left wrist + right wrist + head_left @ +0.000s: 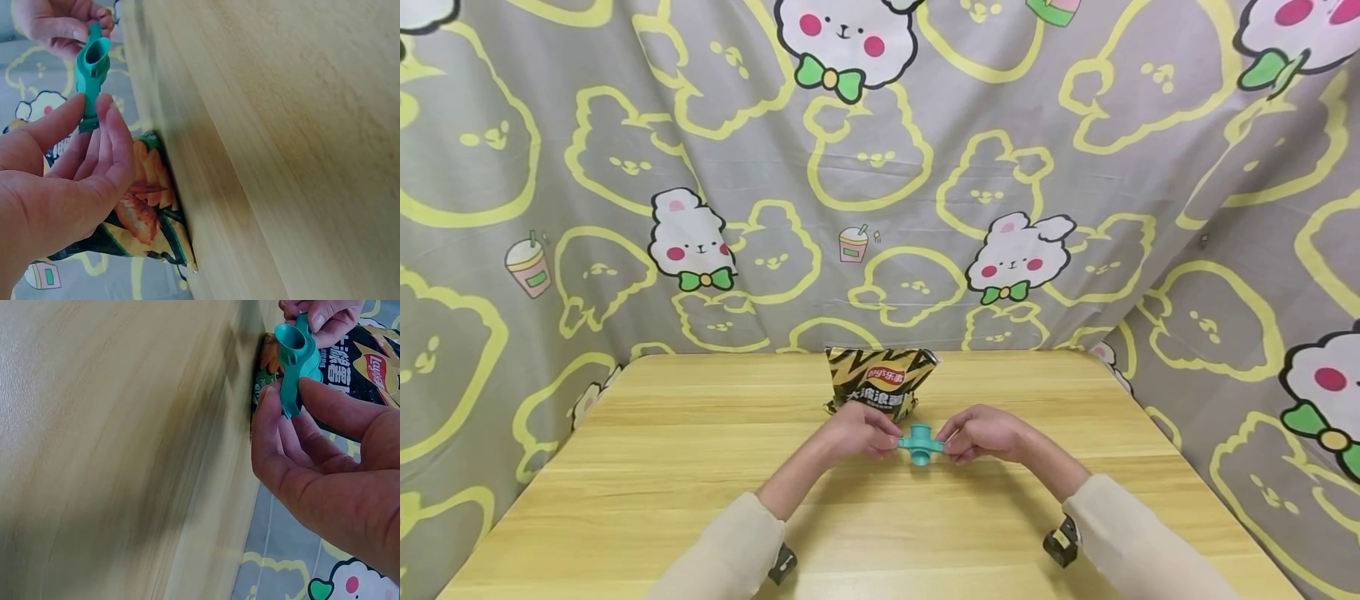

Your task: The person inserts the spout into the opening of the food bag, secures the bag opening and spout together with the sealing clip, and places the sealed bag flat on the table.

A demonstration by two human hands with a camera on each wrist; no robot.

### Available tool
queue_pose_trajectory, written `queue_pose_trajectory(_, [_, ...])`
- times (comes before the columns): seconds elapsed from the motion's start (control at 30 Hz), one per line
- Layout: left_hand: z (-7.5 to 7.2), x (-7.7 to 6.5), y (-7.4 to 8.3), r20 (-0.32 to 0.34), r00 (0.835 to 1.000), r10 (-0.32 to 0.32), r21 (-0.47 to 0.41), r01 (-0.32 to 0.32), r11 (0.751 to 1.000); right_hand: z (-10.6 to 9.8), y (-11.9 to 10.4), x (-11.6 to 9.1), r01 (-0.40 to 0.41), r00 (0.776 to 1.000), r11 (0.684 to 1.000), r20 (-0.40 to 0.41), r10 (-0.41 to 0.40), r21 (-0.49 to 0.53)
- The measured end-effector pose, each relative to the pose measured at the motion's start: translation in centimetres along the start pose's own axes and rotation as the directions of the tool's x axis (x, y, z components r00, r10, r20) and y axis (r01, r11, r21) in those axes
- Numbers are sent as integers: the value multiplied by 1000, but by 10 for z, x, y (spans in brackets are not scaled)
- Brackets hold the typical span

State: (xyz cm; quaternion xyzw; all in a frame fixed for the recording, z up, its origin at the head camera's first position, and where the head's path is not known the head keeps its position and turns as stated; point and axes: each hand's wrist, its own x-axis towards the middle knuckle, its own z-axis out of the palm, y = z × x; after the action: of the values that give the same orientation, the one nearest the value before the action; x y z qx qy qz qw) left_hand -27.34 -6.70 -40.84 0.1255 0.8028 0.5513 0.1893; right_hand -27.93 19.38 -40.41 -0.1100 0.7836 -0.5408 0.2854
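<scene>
Both hands hold a teal plastic bag clip with a pouring spout (921, 446), one at each end, above the table. My left hand (861, 429) pinches its left arm between thumb and fingers. The right hand (988, 433) pinches the opposite arm the same way. A round, funnel-like mouth (97, 51) sticks out from the clip's middle, seen also as an open spout (290, 337) in the right wrist view. Just behind the hands, a black and yellow Lay's chip bag (880, 383) stands upright; my left hand overlaps its lower edge in the head view.
The light wooden table (662, 467) reaches back to a grey curtain (760, 167) printed with cartoon animals, which also hangs along both sides. Small black camera mounts (1062, 543) sit at the wrists, below the cream sleeves (1138, 533).
</scene>
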Motion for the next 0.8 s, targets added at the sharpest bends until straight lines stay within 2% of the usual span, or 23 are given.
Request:
queue_pose_trajectory(0.3, [-1,-2,3,-18,1000,-2,-9,2,1000,-1,-5,-3,-12,1000,998,1,12,-67])
queue_pose_trajectory(0.8, [-3,-6,5,-63,998,25,28,-23,999,-2,-12,-2,-24,1000,995,8,25,-96])
